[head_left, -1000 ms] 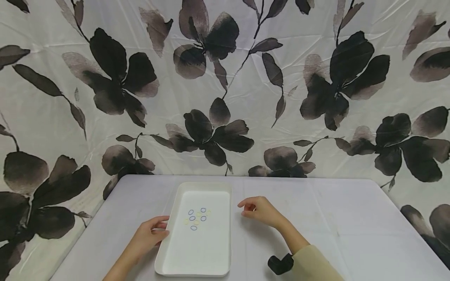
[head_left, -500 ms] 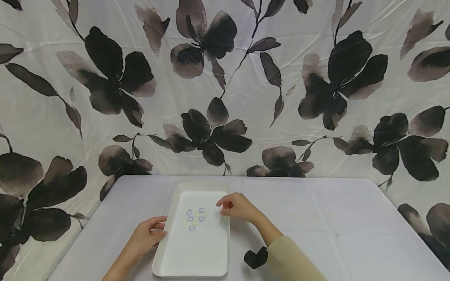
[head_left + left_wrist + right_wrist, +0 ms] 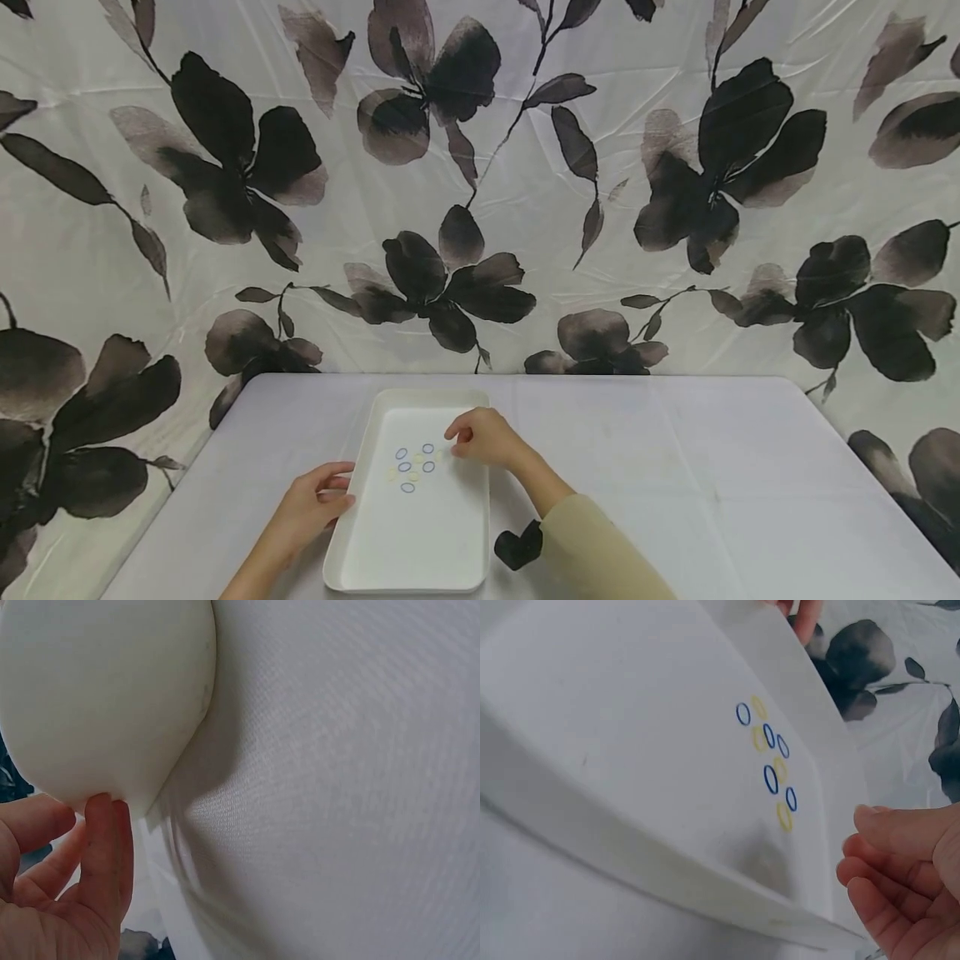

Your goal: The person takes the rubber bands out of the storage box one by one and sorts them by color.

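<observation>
A white rectangular tray [image 3: 420,542] lies on the table with several small, thin blue rings [image 3: 766,780] and yellow rings [image 3: 778,817] loosely grouped on its floor. At its left edge my left hand [image 3: 303,504] touches the outer wall with fingertips and thumb, as the left wrist view also shows at the tray [image 3: 112,690]. Over the tray's right side hovers my right hand [image 3: 483,437], just right of the rings. In the right wrist view that hand [image 3: 911,877] has its thumb apart from loosely bent fingers, with nothing visible between them.
A white cloth covers the table [image 3: 675,483]. Behind it hangs a pale curtain [image 3: 585,50] with dark flowers. Beside the light right sleeve [image 3: 592,550] is a black lumpy piece [image 3: 519,546], close to the tray's right edge.
My right hand has moved left, from beside the tray to over its right part near the rings. The left hand stays at the tray's left edge. The view has shifted slightly.
</observation>
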The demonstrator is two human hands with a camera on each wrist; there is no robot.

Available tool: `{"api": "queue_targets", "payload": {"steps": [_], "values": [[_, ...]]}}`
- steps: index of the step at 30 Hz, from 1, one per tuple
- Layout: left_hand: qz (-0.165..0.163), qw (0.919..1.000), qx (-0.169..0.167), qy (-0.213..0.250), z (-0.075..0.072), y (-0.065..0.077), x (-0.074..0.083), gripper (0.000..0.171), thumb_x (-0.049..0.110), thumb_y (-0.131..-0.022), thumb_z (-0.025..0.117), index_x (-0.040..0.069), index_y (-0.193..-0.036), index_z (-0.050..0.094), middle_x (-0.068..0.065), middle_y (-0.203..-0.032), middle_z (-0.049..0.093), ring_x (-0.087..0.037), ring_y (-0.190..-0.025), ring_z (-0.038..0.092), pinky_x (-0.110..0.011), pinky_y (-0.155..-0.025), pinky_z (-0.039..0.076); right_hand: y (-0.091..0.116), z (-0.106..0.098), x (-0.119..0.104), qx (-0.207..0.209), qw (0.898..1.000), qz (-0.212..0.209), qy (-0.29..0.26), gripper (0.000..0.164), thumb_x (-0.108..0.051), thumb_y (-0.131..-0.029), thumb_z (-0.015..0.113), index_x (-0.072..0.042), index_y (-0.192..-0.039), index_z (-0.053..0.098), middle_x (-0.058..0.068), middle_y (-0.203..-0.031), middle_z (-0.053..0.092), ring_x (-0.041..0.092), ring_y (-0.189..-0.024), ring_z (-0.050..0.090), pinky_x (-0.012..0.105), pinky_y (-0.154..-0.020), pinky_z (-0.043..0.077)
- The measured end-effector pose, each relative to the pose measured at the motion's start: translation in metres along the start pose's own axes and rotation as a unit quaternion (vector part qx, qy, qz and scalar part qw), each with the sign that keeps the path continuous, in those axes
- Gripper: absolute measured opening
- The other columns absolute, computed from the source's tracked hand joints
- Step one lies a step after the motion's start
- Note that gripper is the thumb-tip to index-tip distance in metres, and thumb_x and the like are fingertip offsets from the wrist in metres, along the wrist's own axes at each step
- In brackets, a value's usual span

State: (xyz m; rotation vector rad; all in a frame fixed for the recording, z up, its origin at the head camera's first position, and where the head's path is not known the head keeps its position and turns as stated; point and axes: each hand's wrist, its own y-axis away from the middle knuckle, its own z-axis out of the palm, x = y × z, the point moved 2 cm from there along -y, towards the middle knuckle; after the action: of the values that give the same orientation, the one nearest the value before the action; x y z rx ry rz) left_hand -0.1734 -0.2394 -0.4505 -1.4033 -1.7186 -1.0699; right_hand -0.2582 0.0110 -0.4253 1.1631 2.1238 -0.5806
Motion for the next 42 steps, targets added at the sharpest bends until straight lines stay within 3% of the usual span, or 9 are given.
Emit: {"api": "queue_targets", "payload": {"steps": [7,18,27,35,42], "values": [[-0.001,0.9998,0.0,0.018,0.001,0.001,0.001,0.047,-0.009,-0.08,0.063,-0.007,-0.125,0.05,-0.018,-0.102,0.061,-0.023,-0.083,0.063,-0.038,-0.062,0.053,-0.01,0.012,-0.003,0.021,1.0,0.011,-0.02,0.013,0.002,-0.074,0.073,0.001,-0.087,0.071,-0.001,-0.063,0.056,0.006,-0.059,0.046,0.019,-0.055,0.04],[-0.004,0.9993,0.003,0.036,-0.002,0.0,-0.001,0.047,-0.008,-0.08,0.064,-0.006,-0.126,0.051,-0.019,-0.104,0.061,-0.024,-0.084,0.064,-0.038,-0.064,0.054,-0.019,0.033,-0.007,0.068,0.996,0.036,0.052,0.013,0.003,-0.071,0.073,-0.001,-0.083,0.071,0.002,-0.065,0.058,0.009,-0.058,0.046,0.021,-0.055,0.039],[-0.009,0.9995,0.009,0.031,-0.001,0.001,-0.001,0.046,-0.007,-0.081,0.064,-0.005,-0.125,0.052,-0.017,-0.103,0.062,-0.023,-0.083,0.064,-0.036,-0.063,0.053,-0.018,0.044,-0.005,0.097,0.991,0.067,0.056,0.01,0.003,-0.07,0.075,-0.003,-0.072,0.067,0.0,-0.062,0.058,0.008,-0.054,0.045,0.019,-0.051,0.038],[-0.008,0.9993,0.006,0.036,0.0,0.001,-0.002,0.046,-0.008,-0.081,0.062,-0.005,-0.125,0.052,-0.017,-0.103,0.061,-0.023,-0.083,0.062,-0.036,-0.064,0.053,-0.018,0.043,-0.002,0.063,0.991,0.087,0.077,0.021,-0.005,-0.074,0.075,-0.01,-0.062,0.058,-0.003,-0.062,0.055,0.01,-0.059,0.046,0.022,-0.054,0.038],[-0.01,0.9995,0.007,0.03,0.0,0.001,-0.002,0.045,-0.008,-0.081,0.062,-0.006,-0.125,0.051,-0.017,-0.103,0.061,-0.022,-0.082,0.062,-0.037,-0.065,0.054,-0.017,0.044,-0.004,0.023,0.991,0.079,0.103,0.022,-0.007,-0.081,0.07,-0.009,-0.064,0.056,-0.004,-0.062,0.05,0.009,-0.058,0.044,0.02,-0.053,0.037]]}}
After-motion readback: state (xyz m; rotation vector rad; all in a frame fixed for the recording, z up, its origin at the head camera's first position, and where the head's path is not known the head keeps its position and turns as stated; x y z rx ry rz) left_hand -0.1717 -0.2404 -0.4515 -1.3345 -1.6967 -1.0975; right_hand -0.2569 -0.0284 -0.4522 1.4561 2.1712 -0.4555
